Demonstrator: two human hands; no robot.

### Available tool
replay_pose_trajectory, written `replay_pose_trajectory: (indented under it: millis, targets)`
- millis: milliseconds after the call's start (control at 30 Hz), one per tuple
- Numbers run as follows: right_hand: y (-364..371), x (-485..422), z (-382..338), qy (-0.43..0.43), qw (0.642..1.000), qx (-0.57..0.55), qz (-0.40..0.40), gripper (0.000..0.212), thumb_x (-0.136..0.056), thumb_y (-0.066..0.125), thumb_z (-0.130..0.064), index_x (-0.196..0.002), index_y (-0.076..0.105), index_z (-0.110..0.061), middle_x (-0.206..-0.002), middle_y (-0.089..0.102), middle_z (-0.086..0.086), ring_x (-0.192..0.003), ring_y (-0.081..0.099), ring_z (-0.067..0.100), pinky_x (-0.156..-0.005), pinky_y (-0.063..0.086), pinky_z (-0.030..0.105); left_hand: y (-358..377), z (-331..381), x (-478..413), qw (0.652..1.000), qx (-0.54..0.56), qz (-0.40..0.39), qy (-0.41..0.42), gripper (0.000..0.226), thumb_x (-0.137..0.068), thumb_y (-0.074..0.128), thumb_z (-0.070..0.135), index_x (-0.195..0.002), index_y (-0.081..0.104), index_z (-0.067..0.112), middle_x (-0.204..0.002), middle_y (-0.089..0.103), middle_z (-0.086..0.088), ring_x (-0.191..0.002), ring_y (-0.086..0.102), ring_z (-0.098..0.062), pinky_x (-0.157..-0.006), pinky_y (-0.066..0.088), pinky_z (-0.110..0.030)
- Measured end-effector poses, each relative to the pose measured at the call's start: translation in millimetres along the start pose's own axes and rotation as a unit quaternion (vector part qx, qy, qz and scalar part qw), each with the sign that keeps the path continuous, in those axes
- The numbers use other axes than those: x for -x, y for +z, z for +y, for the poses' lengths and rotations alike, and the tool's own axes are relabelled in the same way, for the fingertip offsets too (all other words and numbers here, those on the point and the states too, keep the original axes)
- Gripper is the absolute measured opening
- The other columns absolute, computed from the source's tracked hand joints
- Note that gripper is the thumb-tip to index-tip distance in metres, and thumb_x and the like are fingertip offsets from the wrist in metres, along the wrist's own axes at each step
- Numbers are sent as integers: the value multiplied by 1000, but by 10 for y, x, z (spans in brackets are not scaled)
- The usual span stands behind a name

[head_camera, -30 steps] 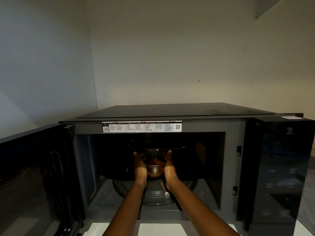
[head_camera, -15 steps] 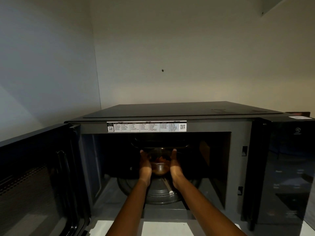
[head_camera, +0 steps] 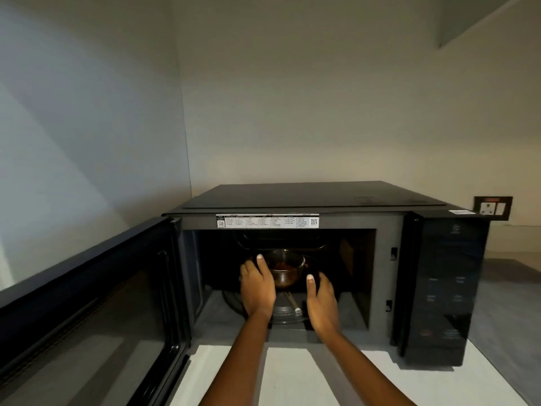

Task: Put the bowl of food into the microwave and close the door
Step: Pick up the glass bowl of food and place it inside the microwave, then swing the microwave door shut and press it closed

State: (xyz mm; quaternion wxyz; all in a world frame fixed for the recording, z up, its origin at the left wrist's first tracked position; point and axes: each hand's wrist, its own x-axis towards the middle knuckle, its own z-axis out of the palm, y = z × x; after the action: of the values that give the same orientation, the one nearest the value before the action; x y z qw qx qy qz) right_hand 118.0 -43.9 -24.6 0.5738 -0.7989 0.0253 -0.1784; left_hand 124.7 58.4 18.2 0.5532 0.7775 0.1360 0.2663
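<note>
A clear glass bowl [head_camera: 285,269] with reddish-brown food stands inside the black microwave [head_camera: 292,200], over the glass turntable [head_camera: 288,315]. My left hand [head_camera: 257,285] is just left of the bowl, fingers spread, thumb up beside the rim. My right hand [head_camera: 320,300] is lower and nearer to me, to the right of the bowl and apart from it, fingers apart. Neither hand grips anything. The microwave door [head_camera: 87,303] is swung wide open to the left.
The microwave's control panel [head_camera: 445,288] takes up its right side. The oven stands on a white counter [head_camera: 292,376] in a wall corner. A wall socket [head_camera: 493,208] is behind it at the right. A grill rack hangs at the cavity's top.
Both hands held the bowl's sides inside the cavity before. Now they have come off it and drawn back towards me, the right hand farther than the left.
</note>
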Motion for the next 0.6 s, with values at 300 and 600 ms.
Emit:
replay_pose_trajectory:
  millis: [300, 600]
  targets:
    - [-496, 988, 312, -9, 967, 240, -81, 67, -92, 25, -51, -145, 11, -13, -157, 10, 5, -145, 5, 20, -116, 15, 34, -647, 462, 528, 993, -92, 40, 62, 40, -97, 34, 28, -121, 54, 3, -126, 57, -19, -116, 53, -35, -99, 45, -45]
    - [-987, 1473, 461, 1, 906, 411, -101, 140, -36, -33, -82, -142, 25, -12, -155, 19, 12, -143, 15, 28, -115, 22, 39, -1528, 1010, 785, 915, -343, 96, 190, 44, -92, 40, 27, -129, 48, 4, -135, 52, -19, -137, 34, -35, -117, 21, -47]
